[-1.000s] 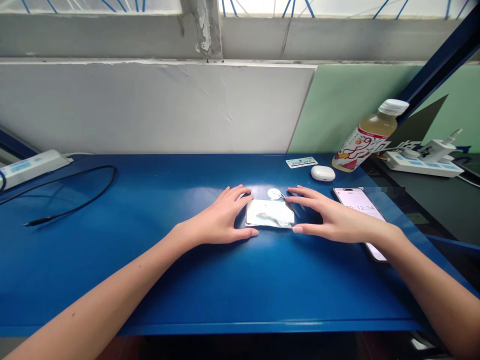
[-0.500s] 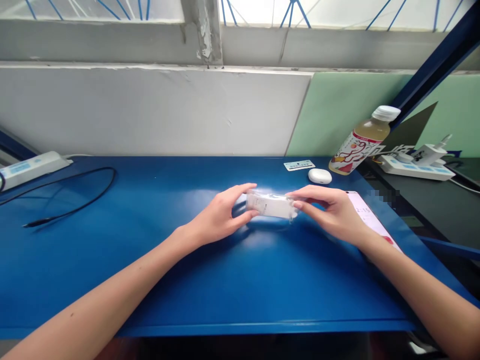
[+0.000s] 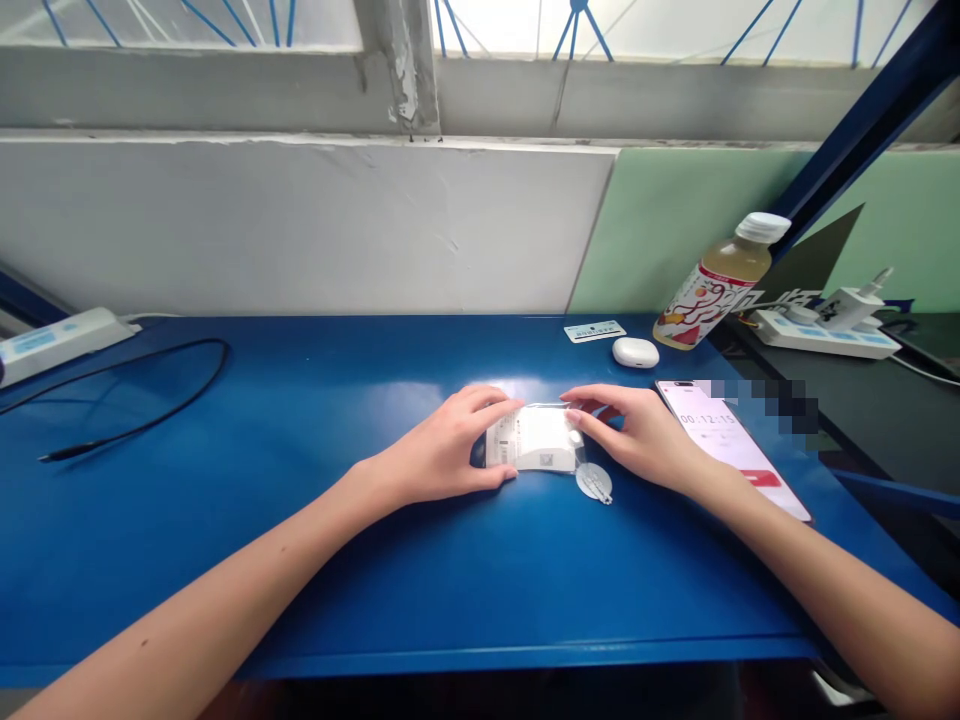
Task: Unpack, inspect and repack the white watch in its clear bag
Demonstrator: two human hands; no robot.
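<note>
A small clear plastic packet with a white printed card inside lies on or just above the blue table. Print and a small square code show on the card. My left hand grips the packet's left end, fingers along the top and thumb at the lower edge. At its upper right corner, my right hand has thumb and fingertips pinched on the plastic. A round whitish disc with a small pale piece across it sits at the packet's lower right, below my right fingertips; whether it is attached is unclear.
Right of my right hand lies a phone with a lit timer. Behind are a white earbud case, a small card and a drink bottle. Power strips stand right and left; a black cable curls at left.
The packet has tilted so its printed face shows more fully, and it sits slightly lower in view. The round disc has come into sight beside it. Both hands have stayed on the packet.
</note>
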